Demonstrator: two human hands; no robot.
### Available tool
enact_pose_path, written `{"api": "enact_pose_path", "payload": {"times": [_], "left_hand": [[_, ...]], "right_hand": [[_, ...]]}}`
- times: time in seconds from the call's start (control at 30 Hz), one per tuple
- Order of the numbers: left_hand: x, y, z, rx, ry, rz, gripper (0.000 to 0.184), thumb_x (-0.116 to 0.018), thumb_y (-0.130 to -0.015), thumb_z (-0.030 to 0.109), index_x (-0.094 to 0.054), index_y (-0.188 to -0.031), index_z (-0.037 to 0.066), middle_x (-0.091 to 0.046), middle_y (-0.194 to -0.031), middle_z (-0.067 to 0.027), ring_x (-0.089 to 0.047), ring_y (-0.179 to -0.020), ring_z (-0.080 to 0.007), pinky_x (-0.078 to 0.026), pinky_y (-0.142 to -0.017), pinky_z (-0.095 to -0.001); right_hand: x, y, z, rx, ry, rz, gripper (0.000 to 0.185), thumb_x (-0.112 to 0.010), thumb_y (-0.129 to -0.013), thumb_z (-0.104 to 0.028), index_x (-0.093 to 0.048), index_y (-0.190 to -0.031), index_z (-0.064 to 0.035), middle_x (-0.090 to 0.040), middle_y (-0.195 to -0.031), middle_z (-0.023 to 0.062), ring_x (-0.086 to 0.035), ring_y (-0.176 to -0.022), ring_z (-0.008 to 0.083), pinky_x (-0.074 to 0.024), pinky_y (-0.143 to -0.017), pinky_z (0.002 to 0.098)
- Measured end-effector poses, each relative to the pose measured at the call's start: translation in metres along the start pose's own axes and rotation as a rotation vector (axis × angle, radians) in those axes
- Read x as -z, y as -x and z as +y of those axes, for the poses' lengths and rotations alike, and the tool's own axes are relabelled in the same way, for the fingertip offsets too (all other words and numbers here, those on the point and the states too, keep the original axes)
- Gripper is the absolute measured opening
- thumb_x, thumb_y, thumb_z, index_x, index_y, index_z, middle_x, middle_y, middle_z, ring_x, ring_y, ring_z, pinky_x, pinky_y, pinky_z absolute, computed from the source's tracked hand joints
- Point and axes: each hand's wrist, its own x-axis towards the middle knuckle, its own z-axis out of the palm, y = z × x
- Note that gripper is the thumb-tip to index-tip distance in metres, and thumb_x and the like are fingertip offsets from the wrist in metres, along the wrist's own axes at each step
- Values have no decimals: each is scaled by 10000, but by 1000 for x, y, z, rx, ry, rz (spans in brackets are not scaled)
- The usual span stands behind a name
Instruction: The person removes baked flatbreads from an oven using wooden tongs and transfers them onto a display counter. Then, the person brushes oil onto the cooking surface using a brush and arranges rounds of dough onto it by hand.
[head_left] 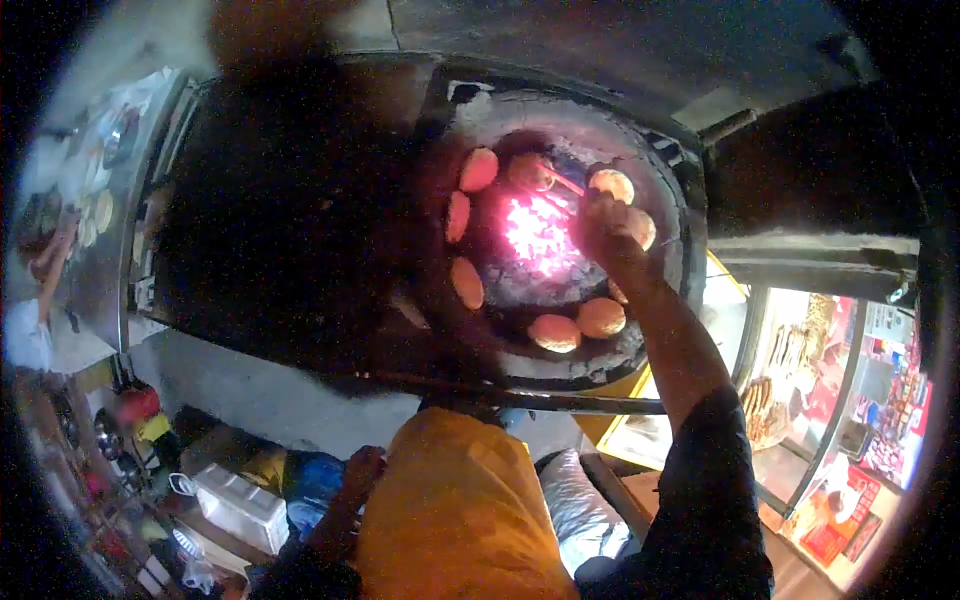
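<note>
My right hand [605, 228] reaches over a round, ash-grey oven [520, 112] and is closed on thin tongs [562, 180], lit red by the glow. The tongs point toward a round flatbread [530, 172] in shadow at the back; whether they touch it I cannot tell. Pink-glowing coals [538, 235] burn in the middle. Several flatbreads stick around the inner wall, among them a pale flatbread [612, 186] beside my hand and a browned flatbread [555, 333] at the front. Down by my orange apron [455, 510] is my left hand [360, 485], dark, its fingers unclear.
A dark worktop [280, 220] adjoins the oven on the left, with a metal rail [600, 404] along the front. At far left another person's arm [52, 270] reaches over dough rounds [103, 210]. A white box [238, 508] stands lower left; a lit glass display case [790, 370] is right.
</note>
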Motion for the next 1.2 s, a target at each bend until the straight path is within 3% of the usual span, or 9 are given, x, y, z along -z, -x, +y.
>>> {"api": "enact_pose_path", "payload": {"times": [0.3,0.37,0.43,0.47,0.6,0.77,0.97,1.03,1.2], "left_hand": [[-6,7,-21,150,371,-8,278,-484,-982,261,-595,-861,36,-556,-681,-10,-531,-660,-115,-446,-579,-329],[-1,4,-4,280,642,-78,281,-471,-986,244,-599,-854,33,-573,-703,-29,-535,-655,-128,-447,-577,-341],[-3,-1,-2,252,652,-60,286,-458,-989,241,-607,-856,37,-575,-718,-47,-537,-658,-142,-446,-576,-346],[-4,-5,-1,210,595,-35,289,-451,-990,239,-611,-856,39,-576,-725,-56,-538,-659,-149,-445,-575,-349],[-3,-8,1,126,456,13,307,-424,-994,233,-627,-859,47,-580,-755,-92,-543,-665,-178,-443,-573,-360],[-10,-8,-5,93,727,27,335,-391,-1000,224,-647,-862,57,-585,-791,-138,-549,-673,-214,-439,-570,-374],[-21,-9,-32,-196,-403,66,379,-405,-982,333,-653,-958,47,-579,-829,-154,-532,-716,-251,-427,-638,-397],[4,-15,16,-12,-246,-53,237,-573,-810,130,-596,-1039,70,-607,-883,-143,-567,-915,-318,-482,-714,-437],[-5,-11,9,205,246,-42,189,-552,-868,160,-599,-1025,65,-598,-895,-145,-553,-835,-305,-461,-692,-430]], "right_hand": [[-12,-86,5,33,-14,-349,241,-652,-779,-242,-650,-960,-84,-655,-958,113,-648,-952,195,-492,-637,379],[-30,-71,45,36,-168,129,243,-656,-775,-251,-607,-919,-62,-646,-870,126,-671,-840,225,-511,-608,381],[0,-82,66,-41,-451,-81,249,-664,-768,-261,-597,-902,-62,-644,-842,122,-675,-753,234,-524,-592,375],[36,-86,68,87,102,-164,257,-671,-763,-267,-595,-899,-64,-643,-828,119,-674,-710,238,-530,-586,374],[-60,-88,103,170,-241,142,257,-670,-681,-311,-531,-800,-131,-533,-712,38,-567,-668,245,-389,-575,421],[-26,-91,109,193,-107,-181,314,-672,-791,-322,-595,-986,-89,-639,-891,138,-643,-848,323,-513,-722,463],[-22,-103,109,208,-15,-87,346,-702,-773,-342,-566,-972,-95,-630,-871,125,-629,-800,329,-503,-685,470],[-31,-100,110,209,2,34,364,-710,-765,-342,-551,-979,-94,-625,-866,128,-625,-788,330,-505,-672,466],[21,-68,110,-12,-25,-179,524,-630,-809,-442,-494,-1157,-75,-651,-903,185,-646,-861,363,-507,-709,503]]}}
